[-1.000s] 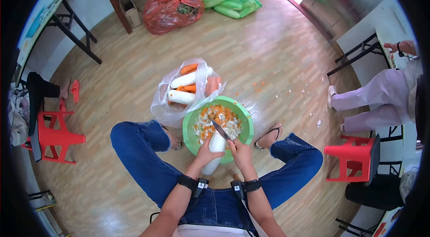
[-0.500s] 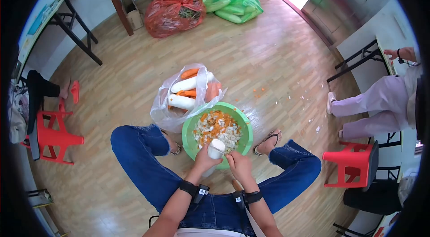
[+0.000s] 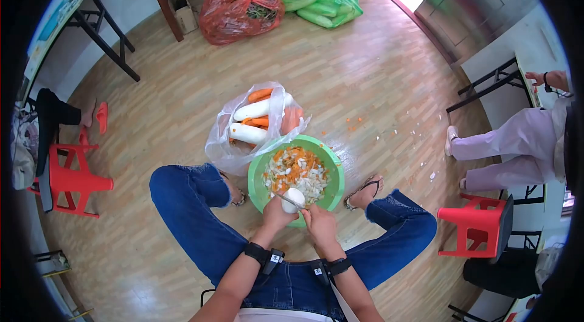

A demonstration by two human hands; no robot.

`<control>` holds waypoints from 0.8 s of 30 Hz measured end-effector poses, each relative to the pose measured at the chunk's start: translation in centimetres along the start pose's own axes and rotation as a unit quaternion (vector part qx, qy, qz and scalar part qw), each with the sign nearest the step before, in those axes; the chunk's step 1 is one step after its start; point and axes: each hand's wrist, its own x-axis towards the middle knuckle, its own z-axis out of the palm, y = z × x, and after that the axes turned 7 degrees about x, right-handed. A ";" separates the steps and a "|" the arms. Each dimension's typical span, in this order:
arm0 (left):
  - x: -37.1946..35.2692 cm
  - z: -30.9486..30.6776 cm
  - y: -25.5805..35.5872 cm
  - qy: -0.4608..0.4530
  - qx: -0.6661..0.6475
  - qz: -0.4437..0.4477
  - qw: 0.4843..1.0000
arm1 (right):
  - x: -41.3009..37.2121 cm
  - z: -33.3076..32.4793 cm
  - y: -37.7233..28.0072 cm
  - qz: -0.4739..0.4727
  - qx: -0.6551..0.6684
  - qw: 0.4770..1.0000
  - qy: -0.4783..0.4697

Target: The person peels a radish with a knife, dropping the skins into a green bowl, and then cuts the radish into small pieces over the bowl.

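Note:
My left hand [image 3: 277, 215] is wrapped round a peeled white radish [image 3: 294, 197], its cut end facing up. In my right hand [image 3: 320, 226] is a knife [image 3: 287, 200]; its blade lies across the radish, and most of the handle is hidden by my fingers. Both hands are over the near rim of a light green basin [image 3: 339, 181]. Chopped white and orange pieces [image 3: 298, 170] cover the basin's bottom. Just beyond it, a clear plastic bag [image 3: 220, 150] stands open with whole white radishes [image 3: 249, 134] and carrots [image 3: 260, 95] inside.
Red [image 3: 234, 18] and green [image 3: 328, 6] bags of vegetables lie at the back. Red stools stand left [image 3: 76, 176] and right [image 3: 468, 225]. A person in pale trousers [image 3: 505, 139] stands at the right-hand table; another person's leg [image 3: 61, 109] shows at left. Scraps [image 3: 359, 120] dot the floor.
The knife blade has swung from the radish's right side to lie across it, pointing left. My right hand has shifted slightly left, and the radish is tilted differently.

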 end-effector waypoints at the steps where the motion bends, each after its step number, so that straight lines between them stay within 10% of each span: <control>1: 0.1 0.3 -0.2 0.019 0.005 0.004 1.000 | 0.0 0.2 -0.1 0.000 0.000 1.000 -0.001; 24: -0.6 -0.5 0.3 -0.007 0.050 -0.076 0.996 | 0.5 3.6 0.9 0.035 -0.111 0.993 0.008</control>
